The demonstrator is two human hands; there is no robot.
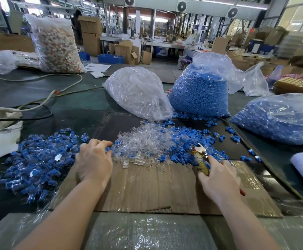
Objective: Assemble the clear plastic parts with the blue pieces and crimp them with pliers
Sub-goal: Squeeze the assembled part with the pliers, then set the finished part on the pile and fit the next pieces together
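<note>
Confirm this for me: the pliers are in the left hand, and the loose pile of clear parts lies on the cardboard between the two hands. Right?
Not quite. The head view shows the pliers gripped by the right hand, not the left hand. The rest holds: the loose pile of clear parts lies on the cardboard between the two hands.

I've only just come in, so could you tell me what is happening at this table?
A person is assembling small plastic parts. The right hand grips pliers, their tip at the loose blue pieces. The left hand reaches, fingers curled, into the edge of the clear parts. A pile of joined pieces lies to the left, and full supply bags stand behind.
</note>
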